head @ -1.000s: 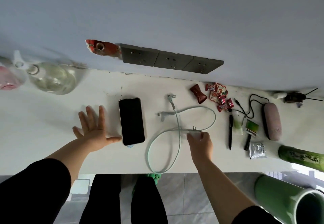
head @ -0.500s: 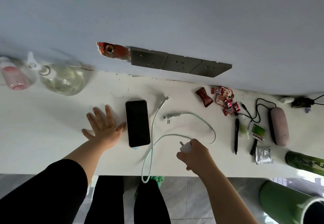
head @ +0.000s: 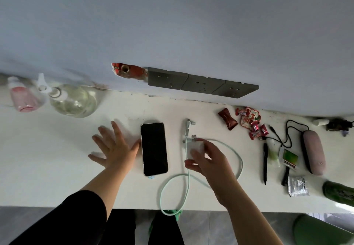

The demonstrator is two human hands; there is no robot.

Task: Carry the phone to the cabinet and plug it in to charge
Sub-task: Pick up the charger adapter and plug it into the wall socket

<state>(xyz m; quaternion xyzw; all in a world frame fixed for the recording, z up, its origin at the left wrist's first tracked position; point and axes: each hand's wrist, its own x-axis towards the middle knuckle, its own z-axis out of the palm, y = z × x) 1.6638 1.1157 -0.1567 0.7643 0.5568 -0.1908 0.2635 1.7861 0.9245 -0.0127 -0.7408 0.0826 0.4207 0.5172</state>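
Note:
The phone [head: 154, 148] lies face up, screen dark, on the white cabinet top [head: 57, 164]. My left hand [head: 113, 149] rests flat and open just left of it, thumb touching its edge. My right hand [head: 206, 157] holds the white charger plug [head: 194, 146] above the top, prongs pointing toward the wall. A pale green cable [head: 191, 183] loops from the plug over the front edge, and its connector end [head: 188, 125] lies right of the phone. Three grey wall sockets [head: 201, 84] sit on the wall behind.
A clear spray bottle [head: 72, 100] and a pink bottle [head: 23, 97] stand at the far left. Candies [head: 247, 121], a black pen [head: 265, 163], a pink case [head: 313, 153], a black cord [head: 287, 133] and a foil packet [head: 297, 186] crowd the right side. A green cylinder [head: 339, 192] lies at the right edge.
My right hand picked the charger plug up off the top and carried it up toward the wall. My left hand slid right until it touched the phone's edge.

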